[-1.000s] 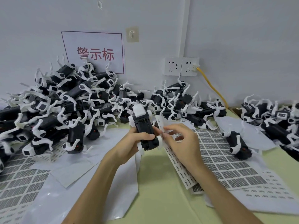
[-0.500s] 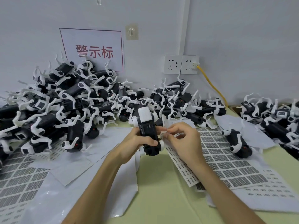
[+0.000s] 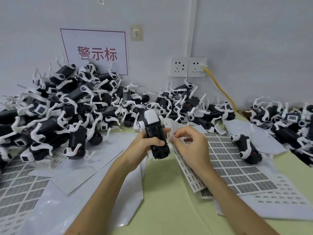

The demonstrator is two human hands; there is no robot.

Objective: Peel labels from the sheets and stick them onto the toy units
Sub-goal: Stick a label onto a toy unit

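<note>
My left hand [image 3: 142, 148] grips a black and white toy unit [image 3: 155, 134], held upright above the green table with its black underside facing me. Right beside the toy, my right hand [image 3: 189, 146] pinches the curled top end of a narrow label strip [image 3: 171, 127]. The strip's lower part [image 3: 191, 175] runs down onto the table under my right wrist. Sheets of small grey labels [image 3: 237, 165] lie to the right of my right hand.
A big heap of black and white toy units [image 3: 67, 107] fills the back left against the wall. A smaller pile [image 3: 284, 121] sits at the far right, and a single unit [image 3: 247, 148] lies on the sheets. More label sheets [image 3: 18, 189] and blank backing papers [image 3: 71, 177] cover the left.
The toy has been lifted slightly and tilted more upright in my left hand. My right hand has closed its fingertips on the strip's top end next to the toy.
</note>
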